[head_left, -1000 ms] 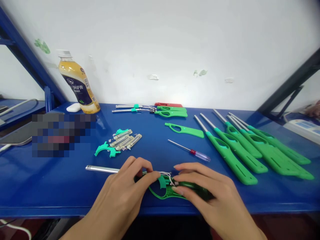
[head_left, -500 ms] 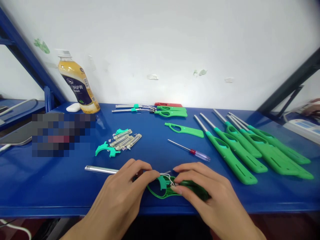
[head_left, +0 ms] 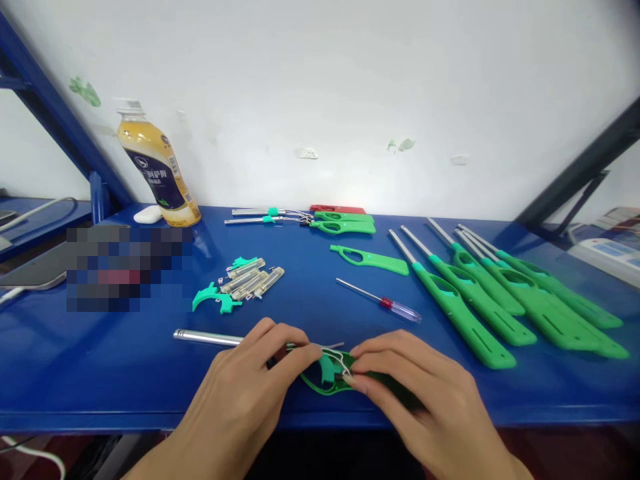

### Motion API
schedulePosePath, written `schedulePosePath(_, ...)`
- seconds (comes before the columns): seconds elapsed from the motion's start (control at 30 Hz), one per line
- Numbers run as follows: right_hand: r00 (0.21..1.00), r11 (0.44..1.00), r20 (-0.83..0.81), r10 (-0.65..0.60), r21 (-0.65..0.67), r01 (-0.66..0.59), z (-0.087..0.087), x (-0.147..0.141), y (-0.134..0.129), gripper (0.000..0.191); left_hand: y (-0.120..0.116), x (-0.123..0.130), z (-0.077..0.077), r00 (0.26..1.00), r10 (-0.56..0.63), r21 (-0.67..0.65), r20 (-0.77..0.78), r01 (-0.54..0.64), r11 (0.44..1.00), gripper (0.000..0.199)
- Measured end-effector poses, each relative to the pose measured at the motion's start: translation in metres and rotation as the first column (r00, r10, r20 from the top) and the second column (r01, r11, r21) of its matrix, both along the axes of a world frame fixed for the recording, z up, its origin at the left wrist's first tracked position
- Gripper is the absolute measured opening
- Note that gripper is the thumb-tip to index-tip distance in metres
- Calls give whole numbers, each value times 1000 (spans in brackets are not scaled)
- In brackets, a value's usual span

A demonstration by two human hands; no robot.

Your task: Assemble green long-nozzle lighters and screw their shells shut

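A green lighter shell (head_left: 320, 388) lies open near the table's front edge, with a teal trigger (head_left: 327, 369) and white wires (head_left: 341, 358) inside it. My left hand (head_left: 265, 380) is closed round the shell's front end, where a silver tube (head_left: 207, 337) sticks out to the left. My right hand (head_left: 415, 387) pinches at the wires and the rear part of the shell, whose handle is mostly hidden beneath it. Beyond my hands lie a screwdriver (head_left: 395, 307) and an empty green half shell (head_left: 373, 260).
Finished-looking green lighters (head_left: 475, 320) lie at the right. Clear fuel tanks (head_left: 250, 280) and teal triggers (head_left: 215, 298) are left of centre. Shells with wired tubes (head_left: 343, 223) lie by the wall. A bottle (head_left: 157, 173) stands at the back left.
The silver tube and shell have shifted slightly right with my left hand. The fingers of my right hand have moved a little at the wires.
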State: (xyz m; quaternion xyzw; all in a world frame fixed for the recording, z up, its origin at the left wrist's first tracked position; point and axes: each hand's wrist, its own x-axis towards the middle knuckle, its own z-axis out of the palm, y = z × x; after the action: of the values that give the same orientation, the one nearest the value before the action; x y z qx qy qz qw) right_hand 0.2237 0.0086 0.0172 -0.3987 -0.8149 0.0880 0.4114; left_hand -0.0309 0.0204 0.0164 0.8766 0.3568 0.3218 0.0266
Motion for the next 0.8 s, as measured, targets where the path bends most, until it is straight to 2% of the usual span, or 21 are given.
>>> schedulePosePath(0.23,999,999,51,16,39,-19,-2,1,-1,2,0,-3,-3,1000,-12,-42,-8,12,999,56)
schedulePosePath(0.57,1000,999,-1,-27,39,27,-2,0,-3,10,1,-3,-1,1000,-18,-54,-4,17,998,50)
schedulePosePath(0.8,1000,998,-22,-12,59,13,-2,0,-1,12,1,-3,-4,998,-54,-50,21,55,997,45)
